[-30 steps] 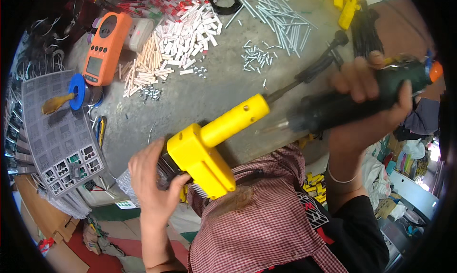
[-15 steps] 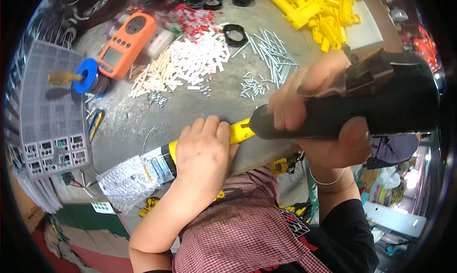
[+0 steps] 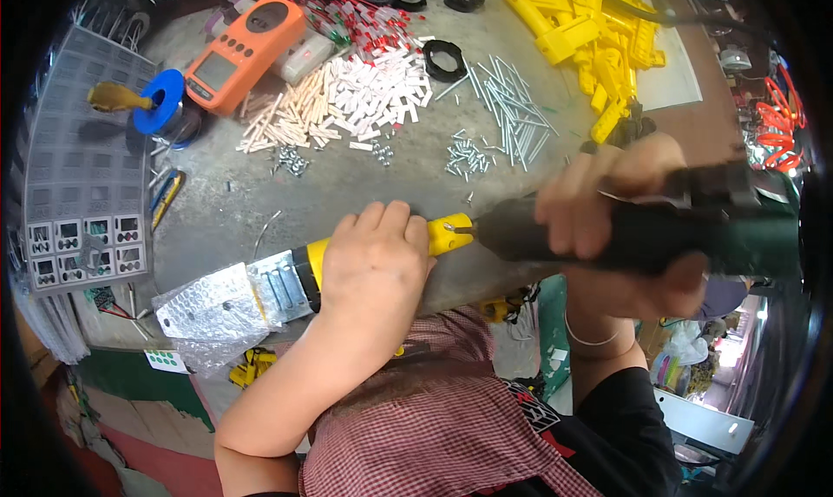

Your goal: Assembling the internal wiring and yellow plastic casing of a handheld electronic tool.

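A left hand point(image 3: 373, 267) grips a yellow handle point(image 3: 444, 239), bubble wrap point(image 3: 208, 302) to its left; right of that grip, the right hand point(image 3: 599, 189) clasps a black screwdriver point(image 3: 646, 232) pointed at the handle's end

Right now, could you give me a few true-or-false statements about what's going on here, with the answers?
1. The left hand grips a yellow handle. True.
2. A green meter is in view. False: the meter is orange.
3. The right hand holds a dark power tool. True.
4. The long silver rods stand upright in a neat row. False: they lie in a loose pile.
5. A blue spool stands near the meter. True.
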A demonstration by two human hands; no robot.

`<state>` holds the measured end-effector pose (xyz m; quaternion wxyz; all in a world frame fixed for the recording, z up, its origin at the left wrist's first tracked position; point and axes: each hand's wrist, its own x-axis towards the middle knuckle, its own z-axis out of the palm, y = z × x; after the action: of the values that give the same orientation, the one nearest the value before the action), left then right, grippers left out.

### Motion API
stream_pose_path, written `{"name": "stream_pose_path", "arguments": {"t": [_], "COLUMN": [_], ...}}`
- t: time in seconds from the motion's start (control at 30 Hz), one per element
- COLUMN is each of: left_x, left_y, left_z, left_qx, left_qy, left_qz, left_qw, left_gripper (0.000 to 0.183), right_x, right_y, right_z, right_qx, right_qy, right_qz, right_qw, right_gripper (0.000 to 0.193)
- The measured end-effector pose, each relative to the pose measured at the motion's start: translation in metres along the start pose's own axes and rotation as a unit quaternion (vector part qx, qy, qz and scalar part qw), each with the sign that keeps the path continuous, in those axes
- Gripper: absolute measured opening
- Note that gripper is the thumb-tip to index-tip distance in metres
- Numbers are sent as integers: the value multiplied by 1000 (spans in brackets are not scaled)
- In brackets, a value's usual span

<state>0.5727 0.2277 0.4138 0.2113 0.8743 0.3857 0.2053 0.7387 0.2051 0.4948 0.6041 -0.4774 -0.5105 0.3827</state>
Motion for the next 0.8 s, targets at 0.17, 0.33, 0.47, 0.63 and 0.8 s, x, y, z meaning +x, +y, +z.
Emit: {"name": "stream_pose_path", "arguments": {"t": [0.17, 0.33, 0.47, 0.63, 0.8], "left_x": [0, 0, 0, 0, 1], "left_y": [0, 1, 2, 4, 3], "left_z": [2, 0, -3, -4, -1], "left_qx": [3, -2, -10, -12, 3], "left_qy": [1, 0, -19, -18, -14], "left_qz": [-2, -4, -12, -22, -16], "left_qw": [1000, 1000, 1000, 1000, 1000], "left_gripper": [31, 30, 30, 33, 34], "right_x": [-12, -10, 7, -1, 11], "right_y": [-3, -5, 3, 1, 11], "right_z": [3, -2, -15, -5, -17], "right_qx": [-22, 5, 81, 51, 80], "right_qy": [2, 11, -58, -55, -204], "right_qz": [18, 15, -110, -29, -52], "right_qw": [1000, 1000, 989, 997, 974], "right_gripper": [72, 67, 66, 67, 38]}}
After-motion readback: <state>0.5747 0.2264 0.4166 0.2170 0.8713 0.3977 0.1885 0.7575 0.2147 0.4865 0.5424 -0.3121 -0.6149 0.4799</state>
